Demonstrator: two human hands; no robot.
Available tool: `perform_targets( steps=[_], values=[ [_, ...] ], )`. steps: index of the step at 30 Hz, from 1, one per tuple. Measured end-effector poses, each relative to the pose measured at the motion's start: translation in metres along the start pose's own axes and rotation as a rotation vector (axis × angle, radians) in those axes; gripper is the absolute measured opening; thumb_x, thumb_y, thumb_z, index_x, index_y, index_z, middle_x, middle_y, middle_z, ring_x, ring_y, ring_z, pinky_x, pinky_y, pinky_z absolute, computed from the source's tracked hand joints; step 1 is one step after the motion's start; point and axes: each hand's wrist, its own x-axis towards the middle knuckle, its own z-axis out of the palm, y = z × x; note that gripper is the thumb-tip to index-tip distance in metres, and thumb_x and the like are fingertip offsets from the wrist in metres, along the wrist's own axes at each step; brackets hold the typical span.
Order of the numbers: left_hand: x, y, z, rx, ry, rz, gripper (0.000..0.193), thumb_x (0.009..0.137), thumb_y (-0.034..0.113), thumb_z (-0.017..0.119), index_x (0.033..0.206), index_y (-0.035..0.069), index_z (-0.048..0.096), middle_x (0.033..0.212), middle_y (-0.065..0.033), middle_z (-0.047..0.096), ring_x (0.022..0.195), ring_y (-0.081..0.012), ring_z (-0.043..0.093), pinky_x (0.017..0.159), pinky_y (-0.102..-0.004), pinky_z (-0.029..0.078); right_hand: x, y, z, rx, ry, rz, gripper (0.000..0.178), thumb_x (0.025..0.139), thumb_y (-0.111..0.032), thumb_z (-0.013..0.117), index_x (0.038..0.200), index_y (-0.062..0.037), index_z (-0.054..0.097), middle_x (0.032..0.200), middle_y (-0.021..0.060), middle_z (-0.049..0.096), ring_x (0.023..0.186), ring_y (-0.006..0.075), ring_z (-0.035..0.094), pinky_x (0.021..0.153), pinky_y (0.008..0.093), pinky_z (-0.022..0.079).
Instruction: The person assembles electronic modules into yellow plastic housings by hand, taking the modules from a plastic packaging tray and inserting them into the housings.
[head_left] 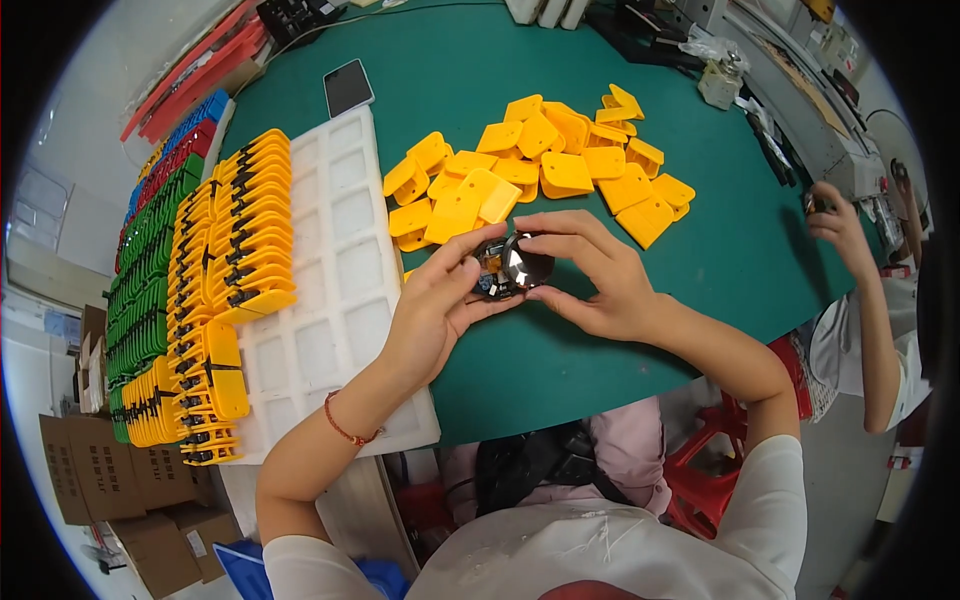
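Just above the green tabletop, my left hand (428, 312) is closed around a small black electronic device (489, 280) whose inside, with orange and light-coloured parts, is exposed. A round, shiny black cap (530, 266) is pinched between the thumb and fingers of my right hand (605, 282). The cap sits tilted against the device's right side; whether the two are joined, I cannot tell. Right beyond my hands lies a loose pile of yellow folded plastic pieces (567, 175), the closest almost touching my left fingers.
At left, a white compartment tray (355, 205) carries rows of yellow clip-like pieces (262, 225), beside green ones (150, 310). A phone (348, 89) lies beyond the tray. Another person's hand (838, 228) holds a small dark object at right. A red stool (700, 470) stands below the table.
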Motion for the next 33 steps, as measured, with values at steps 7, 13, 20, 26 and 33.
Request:
perform_targets(
  steps=[7, 13, 20, 26, 33],
  values=[
    [-0.0027, -0.0006, 0.0026, 0.165, -0.007, 0.007, 0.039, 0.090, -0.001, 0.041, 0.129, 0.000, 0.042, 0.117, -0.0122, 0.052, 0.105, -0.0190, 0.057, 0.093, -0.0344, 0.049, -0.0014, -0.0029, 0.0000, 0.052, 0.042, -0.038, 0.047, 0.067, -0.002, 0.073, 0.110, -0.0026, 0.054, 0.116, 0.0147, 0.054, 0.101, 0.0310, 0.055, 0.084, 0.0355, 0.048],
    [-0.0019, -0.0010, 0.0031, 0.222, -0.006, 0.061, 0.039, 0.089, 0.000, 0.045, 0.128, -0.001, 0.042, 0.117, -0.0119, 0.052, 0.106, -0.0161, 0.055, 0.093, -0.0327, 0.048, -0.0025, -0.0038, 0.0013, 0.052, 0.054, -0.092, 0.047, 0.066, -0.001, 0.072, 0.109, -0.0023, 0.054, 0.115, 0.0151, 0.054, 0.101, 0.0304, 0.055, 0.084, 0.0365, 0.047],
    [-0.0029, -0.0012, 0.0028, 0.222, -0.050, 0.111, 0.039, 0.090, 0.001, 0.048, 0.128, -0.003, 0.042, 0.120, -0.0123, 0.051, 0.109, -0.0173, 0.053, 0.094, -0.0334, 0.047, 0.0003, -0.0067, 0.0000, -0.019, 0.097, -0.143, 0.049, 0.062, 0.000, 0.072, 0.108, -0.0041, 0.055, 0.114, 0.0130, 0.056, 0.100, 0.0311, 0.055, 0.084, 0.0380, 0.046],
    [-0.0019, -0.0032, 0.0023, 0.253, -0.044, 0.141, 0.038, 0.090, 0.001, 0.049, 0.127, -0.003, 0.043, 0.120, -0.0117, 0.051, 0.110, -0.0173, 0.052, 0.095, -0.0328, 0.047, 0.0001, -0.0072, -0.0003, -0.077, 0.119, -0.158, 0.051, 0.060, 0.000, 0.073, 0.107, -0.0058, 0.056, 0.114, 0.0104, 0.058, 0.099, 0.0310, 0.055, 0.084, 0.0381, 0.046],
    [0.0002, -0.0062, -0.0008, 0.299, -0.082, 0.206, 0.037, 0.088, -0.003, 0.050, 0.125, -0.002, 0.046, 0.123, -0.0115, 0.053, 0.112, -0.0148, 0.052, 0.095, -0.0277, 0.044, -0.0039, -0.0085, 0.0026, -0.046, 0.078, -0.206, 0.051, 0.061, 0.001, 0.073, 0.109, -0.0061, 0.055, 0.117, 0.0103, 0.057, 0.101, 0.0302, 0.055, 0.085, 0.0382, 0.046]
  ],
)
